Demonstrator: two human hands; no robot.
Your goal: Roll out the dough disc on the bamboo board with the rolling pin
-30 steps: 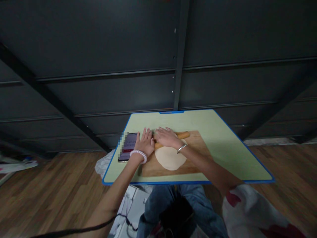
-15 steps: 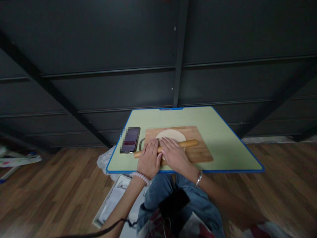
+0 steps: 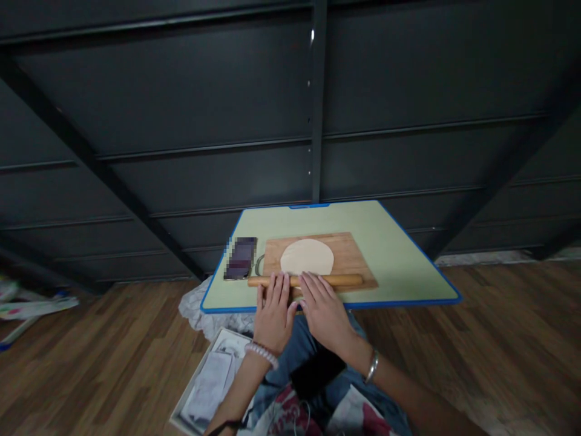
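Note:
A round flat sheet of pale dough (image 3: 307,257) lies on a wooden board (image 3: 349,254) on a small green table with a blue rim (image 3: 399,254). A wooden rolling pin (image 3: 338,280) rests across the board's near edge. My left hand (image 3: 273,315) and my right hand (image 3: 325,312) lie side by side with fingers stretched flat, fingertips pressing on the pin's middle. A pale bead bracelet circles my left wrist and a metal bangle my right.
A dark phone (image 3: 240,258) lies on the table left of the board. Dark metal panels (image 3: 227,121) rise behind the table. Papers in a box (image 3: 206,384) and a white cloth (image 3: 195,309) lie on the wood floor by my knees.
My hands have rolled the pin from the dough's far side back over it to the board's near edge, leaving the dough uncovered. The view has tilted a little.

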